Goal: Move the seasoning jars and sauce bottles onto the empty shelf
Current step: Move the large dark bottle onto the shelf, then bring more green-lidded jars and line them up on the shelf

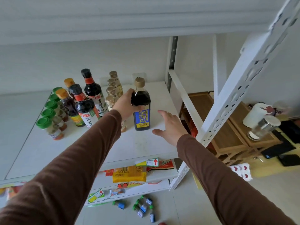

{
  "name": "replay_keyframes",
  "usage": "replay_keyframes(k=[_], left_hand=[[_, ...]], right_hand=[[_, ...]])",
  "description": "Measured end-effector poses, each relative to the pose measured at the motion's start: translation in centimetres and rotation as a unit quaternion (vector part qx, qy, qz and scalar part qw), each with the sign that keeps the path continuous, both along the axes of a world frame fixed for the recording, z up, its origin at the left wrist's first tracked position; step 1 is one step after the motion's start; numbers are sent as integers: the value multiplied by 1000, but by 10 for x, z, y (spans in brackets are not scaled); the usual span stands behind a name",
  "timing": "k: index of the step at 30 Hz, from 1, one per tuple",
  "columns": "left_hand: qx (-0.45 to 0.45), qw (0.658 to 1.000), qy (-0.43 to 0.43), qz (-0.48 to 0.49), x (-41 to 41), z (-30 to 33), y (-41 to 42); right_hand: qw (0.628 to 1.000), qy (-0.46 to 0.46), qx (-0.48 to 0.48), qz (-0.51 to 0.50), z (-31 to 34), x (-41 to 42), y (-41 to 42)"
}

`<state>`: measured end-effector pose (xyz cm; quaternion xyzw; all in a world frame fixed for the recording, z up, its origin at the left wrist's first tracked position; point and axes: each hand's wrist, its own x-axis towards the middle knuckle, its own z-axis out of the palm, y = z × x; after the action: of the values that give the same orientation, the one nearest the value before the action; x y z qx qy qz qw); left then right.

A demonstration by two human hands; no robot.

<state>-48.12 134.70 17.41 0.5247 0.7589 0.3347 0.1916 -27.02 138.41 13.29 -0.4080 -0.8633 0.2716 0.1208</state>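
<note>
Bottle: dark sauce bottle (141, 108), likely heavy, smooth, breakable; grip its shoulder.
Left hand (125, 106): wrapped around that shoulder.
Right hand (170, 125): spread, empty, above shelf (142, 143) right edge.

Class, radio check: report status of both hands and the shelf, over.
Left hand gripping blue-label sauce bottle, upright on shelf. Right hand open, empty, beside it. Small jars still on floor. Nothing obstructing.

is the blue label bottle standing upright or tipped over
Upright: the blue-label bottle stands on its base on the shelf, cap up, with the left hand around its shoulder.
</note>
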Motion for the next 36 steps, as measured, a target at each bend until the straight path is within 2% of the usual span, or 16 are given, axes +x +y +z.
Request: replay_keyframes(k=[11, 19, 22, 27, 31, 36], left_hand=[[-22, 999, -1, 50, 8, -10, -7], [-23, 993, -75, 91, 26, -21, -49], [-45, 995, -22, 83, 36, -28, -87], [-85, 987, 130, 47, 41, -49, -159], [-98, 984, 142, 45, 44, -84, -219], [-147, 979, 134, 39, 48, -140, -274]], right_hand=[[999, -31, 1, 35, -14, 2, 3], [996, -65, 46, 51, -19, 6, -4], [993, -78, 73, 56, -21, 8, -19], [987, -60, 141, 56, -30, 6, -65], [981, -64, 172, 60, -54, 10, -117], [984, -80, 146, 63, -105, 22, -168]])
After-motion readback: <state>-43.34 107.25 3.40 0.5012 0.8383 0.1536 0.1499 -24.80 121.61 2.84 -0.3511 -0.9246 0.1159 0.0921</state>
